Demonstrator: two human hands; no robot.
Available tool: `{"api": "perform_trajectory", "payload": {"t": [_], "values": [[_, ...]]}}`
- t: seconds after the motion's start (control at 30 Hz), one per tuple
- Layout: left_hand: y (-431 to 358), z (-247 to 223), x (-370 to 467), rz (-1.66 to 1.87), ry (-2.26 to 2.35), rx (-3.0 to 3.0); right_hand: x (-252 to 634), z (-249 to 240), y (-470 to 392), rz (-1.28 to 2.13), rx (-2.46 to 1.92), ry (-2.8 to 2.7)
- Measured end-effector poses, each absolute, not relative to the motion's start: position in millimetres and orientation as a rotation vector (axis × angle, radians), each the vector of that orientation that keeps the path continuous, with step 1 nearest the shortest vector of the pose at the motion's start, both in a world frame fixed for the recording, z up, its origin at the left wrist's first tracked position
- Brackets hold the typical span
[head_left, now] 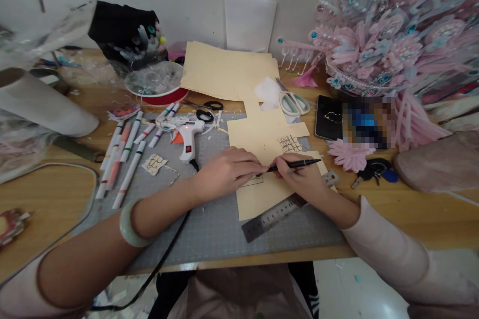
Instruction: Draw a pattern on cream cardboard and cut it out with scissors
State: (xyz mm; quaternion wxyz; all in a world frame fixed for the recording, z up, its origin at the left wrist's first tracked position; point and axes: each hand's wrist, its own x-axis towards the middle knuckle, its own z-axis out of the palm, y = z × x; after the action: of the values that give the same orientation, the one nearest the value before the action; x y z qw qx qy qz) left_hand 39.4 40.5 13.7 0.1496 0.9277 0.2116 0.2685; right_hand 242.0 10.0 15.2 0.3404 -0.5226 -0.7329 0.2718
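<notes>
My right hand (301, 174) is closed around a black marker pen (305, 163), whose tip end points left over the card. My left hand (226, 172) is closed, its fingertips pinched together at that tip end; what they hold is hidden. Under both hands lies a cut sheet of cream card (258, 202) with a drawn black outline (253, 181). A piece with black looped drawing (291, 143) lies at its upper right. Below my right hand, a steel ruler (269, 218) crosses the card's lower edge.
A white glue gun (189, 140), black-handled scissors (204, 115) and several markers (129, 174) lie left on the grey cutting mat (213, 229). Behind are stacked card (224, 70) and pale-handled scissors (294, 103). Right are a phone (328, 114), keys (370, 172) and pink beaded ornaments (392, 40).
</notes>
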Motion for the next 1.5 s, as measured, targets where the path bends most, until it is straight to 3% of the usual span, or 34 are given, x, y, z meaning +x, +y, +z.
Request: {"api": "perform_trajectory", "payload": {"t": [0.33,0.77,1.23,1.5], "values": [[41,13,41,0.791,0.588,2.647,244,14,1,0.673,-1.182,-1.981],[41,10,39,0.825,0.575,2.626,248,2,-2,0.031,-0.644,-2.401],[42,11,39,0.813,0.569,2.617,255,2,-3,0.126,-0.719,-2.376],[42,9,37,0.821,0.586,2.606,251,21,-4,0.444,-0.987,-2.179]]}}
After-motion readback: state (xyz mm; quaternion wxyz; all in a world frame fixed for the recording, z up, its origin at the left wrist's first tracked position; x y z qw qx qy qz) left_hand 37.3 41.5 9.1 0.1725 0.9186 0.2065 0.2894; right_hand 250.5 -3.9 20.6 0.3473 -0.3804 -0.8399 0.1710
